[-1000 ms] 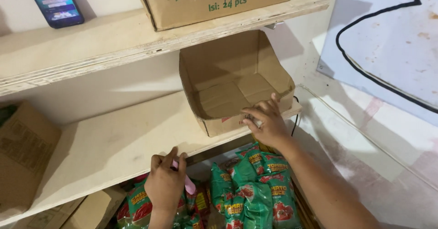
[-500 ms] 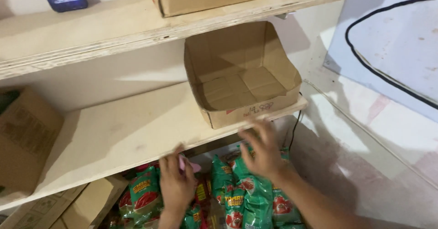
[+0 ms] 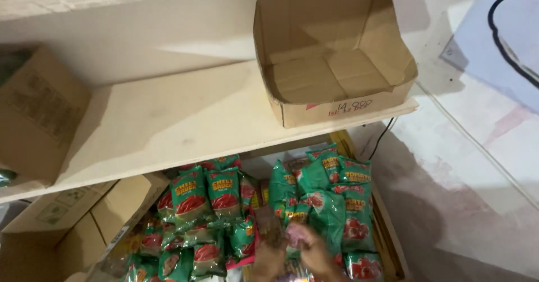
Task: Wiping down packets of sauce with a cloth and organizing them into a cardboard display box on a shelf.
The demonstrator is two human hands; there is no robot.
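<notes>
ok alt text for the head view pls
Two hands, left hand and right hand, reach blurred into green and red sauce pouches packed below a pale wooden shelf. An empty open cardboard box sits on the shelf's right end; more cardboard boxes stand lower left.

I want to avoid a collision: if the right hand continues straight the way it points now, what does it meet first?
Probably the green sauce packets just beyond the right hand; it is blurred, so its direction is uncertain.

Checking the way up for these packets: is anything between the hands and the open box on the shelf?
The shelf board overhangs the sauce packets where both hands work, so its front edge lies between. The empty cardboard box is open on top.
</notes>
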